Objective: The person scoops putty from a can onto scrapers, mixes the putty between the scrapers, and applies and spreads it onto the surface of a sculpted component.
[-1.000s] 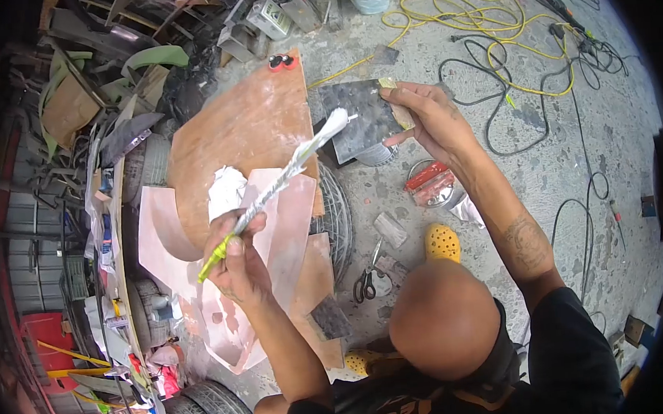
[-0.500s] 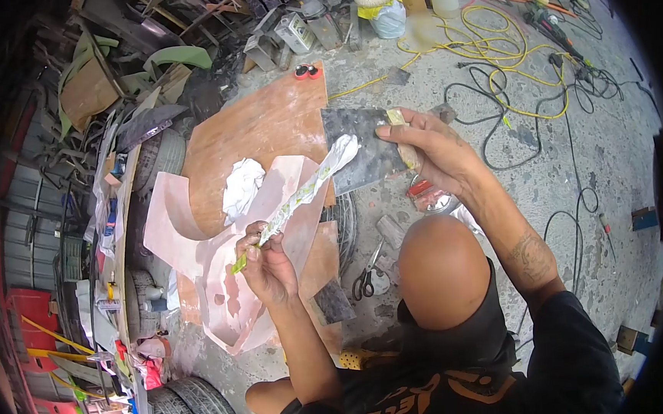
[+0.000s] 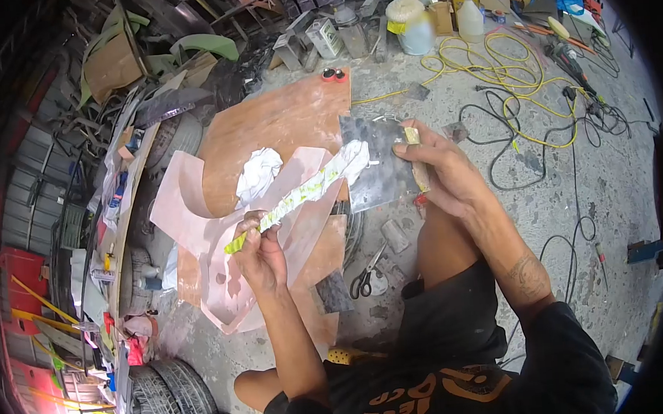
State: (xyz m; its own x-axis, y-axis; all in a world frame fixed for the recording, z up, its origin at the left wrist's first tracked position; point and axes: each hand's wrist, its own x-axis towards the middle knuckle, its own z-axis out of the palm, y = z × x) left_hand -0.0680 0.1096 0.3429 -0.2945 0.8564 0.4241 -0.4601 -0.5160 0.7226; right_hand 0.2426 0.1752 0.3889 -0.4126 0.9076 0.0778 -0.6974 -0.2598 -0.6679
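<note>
My left hand (image 3: 261, 252) is closed round the green end of a long flat spreader (image 3: 300, 196), its blade smeared with white paste. The far end of this spreader lies over a dark flat plate (image 3: 376, 185) and appears to touch it; white paste shows there. My right hand (image 3: 448, 164) grips that plate at its right edge, thumb on top, beside yellowish taped strips. Below both hands lies a curved pink panel (image 3: 177, 195) with darker patches. A crumpled white cloth (image 3: 258, 174) sits behind it.
A brown board (image 3: 271, 119) lies under the panel. Scissors (image 3: 363, 280) rest on the floor near my knee. Yellow cord (image 3: 517, 63) and black cables coil on the right. Tyres (image 3: 172, 403) stand at lower left; cans (image 3: 326, 38) and a white bucket (image 3: 416, 36) are behind.
My head view has shifted, so the surroundings sit differently and my knee is lower in view. The spreader's broad, paste-covered face now turns more toward me. Both hands keep their holds.
</note>
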